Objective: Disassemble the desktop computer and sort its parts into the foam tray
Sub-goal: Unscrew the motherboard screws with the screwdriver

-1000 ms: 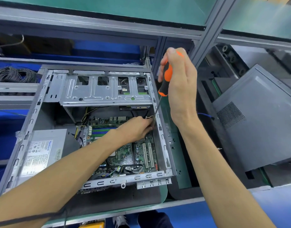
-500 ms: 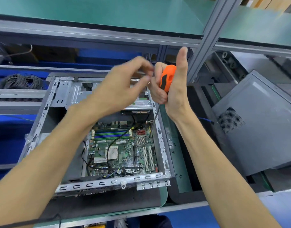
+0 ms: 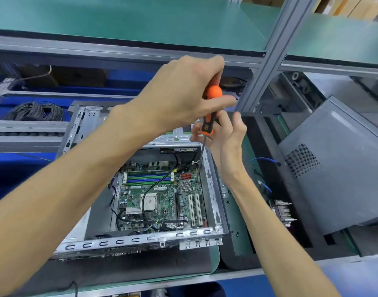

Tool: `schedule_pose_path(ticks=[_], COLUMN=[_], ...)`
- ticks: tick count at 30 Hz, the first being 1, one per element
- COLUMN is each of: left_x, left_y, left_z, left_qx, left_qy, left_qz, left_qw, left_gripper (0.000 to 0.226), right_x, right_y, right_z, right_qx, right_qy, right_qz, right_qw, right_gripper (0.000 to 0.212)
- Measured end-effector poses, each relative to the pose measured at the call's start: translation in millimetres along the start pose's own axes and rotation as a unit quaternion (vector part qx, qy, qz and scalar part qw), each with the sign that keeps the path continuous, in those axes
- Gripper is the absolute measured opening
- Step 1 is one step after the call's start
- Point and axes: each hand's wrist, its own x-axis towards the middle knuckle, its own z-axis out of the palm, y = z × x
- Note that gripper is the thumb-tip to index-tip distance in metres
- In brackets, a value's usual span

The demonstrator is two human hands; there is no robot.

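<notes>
The open desktop case (image 3: 141, 241) lies on its side on the bench, with the green motherboard (image 3: 162, 200) exposed inside it. An orange-and-black screwdriver (image 3: 207, 125) stands nearly upright over the case's right side. Its thin shaft reaches down to the board near the red component. My left hand (image 3: 183, 95) grips the top of the handle from above. My right hand (image 3: 226, 136) holds the lower end of the handle with curled fingers, thumb pointing up. A black cable crosses the board.
A grey side panel (image 3: 333, 168) leans at the right. Beside it lie a blue cable (image 3: 265, 160) and a finned metal part (image 3: 284, 213). A coil of dark wire (image 3: 34, 111) sits at the back left. A shelf on an aluminium post (image 3: 267, 61) hangs overhead.
My left hand came up out of the case and took the top of the screwdriver handle. My right hand slid down from the handle's top to its lower end.
</notes>
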Motion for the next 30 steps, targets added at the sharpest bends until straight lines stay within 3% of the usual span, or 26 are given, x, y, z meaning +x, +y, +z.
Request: schedule_pose_path(ticks=[2, 6, 7, 9, 11, 13, 15, 17, 20, 22, 24, 30], left_x=[2.2, 3.8, 3.2, -0.1, -3.7, -3.6, 0.2, 4.9, 9.4, 9.6, 8.3, 5.5], left_y=[-1.6, -2.1, -3.7, -4.3, -3.8, -7.4, -9.1, -7.0, 1.4, 5.2, 3.0, -0.3], left_z=[5.7, 6.5, 5.5, 0.1, -6.8, -11.7, -13.5, -11.5, 3.4, 10.3, 11.8, 14.9], left_qx=[0.088, 0.177, 0.159, 0.023, -0.103, -0.118, -0.065, 0.027, 0.166, 0.193, 0.159, 0.106], left_qy=[0.026, 0.066, 0.055, -0.010, -0.076, -0.099, -0.090, -0.070, -0.019, 0.004, 0.015, -0.037], left_qz=[-0.048, -0.054, -0.030, 0.037, 0.066, 0.059, 0.057, 0.058, 0.055, 0.047, 0.054, 0.089], left_qw=[0.995, 0.981, 0.985, 0.999, 0.990, 0.986, 0.992, 0.995, 0.984, 0.980, 0.986, 0.990], left_gripper=[0.050, 0.057, 0.052, 0.034, 0.033, 0.036, 0.025, 0.019, 0.041, 0.053, 0.051, 0.036], right_x=[-8.8, -16.5, -16.0, -13.4, -13.0, -15.6, -18.4, -18.4, -14.6, -10.3, -5.3, -0.6], right_y=[10.2, 23.7, 24.6, 25.7, 26.7, 27.5, 28.1, 30.4, 27.7, 23.6, 19.2, 3.6], right_z=[-4.8, -8.6, -10.3, -13.8, -16.4, -17.5, -18.3, -21.3, -20.0, -19.4, -23.2, -26.7], right_qx=[-0.041, -0.124, -0.128, -0.144, -0.163, -0.175, -0.228, -0.380, -0.592, -0.634, -0.666, -0.710], right_qy=[0.026, 0.041, 0.042, 0.033, 0.024, 0.018, 0.023, 0.046, 0.066, 0.040, 0.005, -0.091], right_qz=[-0.016, -0.065, -0.071, -0.078, -0.084, -0.085, -0.087, -0.101, -0.116, -0.082, -0.042, 0.019], right_qw=[0.999, 0.989, 0.988, 0.986, 0.983, 0.981, 0.969, 0.918, 0.795, 0.768, 0.745, 0.698], right_gripper=[0.037, 0.025, 0.021, 0.012, 0.009, 0.009, 0.014, 0.029, 0.056, 0.065, 0.063, 0.029])
